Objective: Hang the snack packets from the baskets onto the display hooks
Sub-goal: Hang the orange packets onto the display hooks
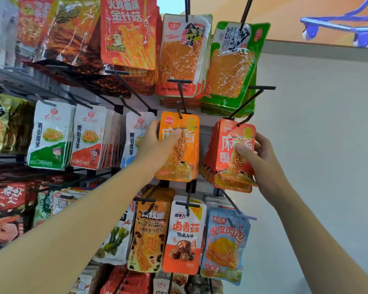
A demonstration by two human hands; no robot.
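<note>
An orange snack packet (pixel 185 149) hangs at the tip of a black display hook (pixel 180 110) in the middle row. My left hand (pixel 157 143) grips its left edge, thumb across the front. To the right, a stack of red-orange packets (pixel 227 166) hangs on another hook (pixel 244 119). My right hand (pixel 257 153) holds the front packet of that stack, thumb on its face and fingers behind its right edge. No basket is in view.
Hooks full of packets surround both hands: white packets (pixel 89 136) to the left, orange and green ones (pixel 232 66) above, orange and blue ones (pixel 223 245) below. Black hook ends with crossbars (pixel 180 81) stick out toward me. A plain wall (pixel 317 134) lies to the right.
</note>
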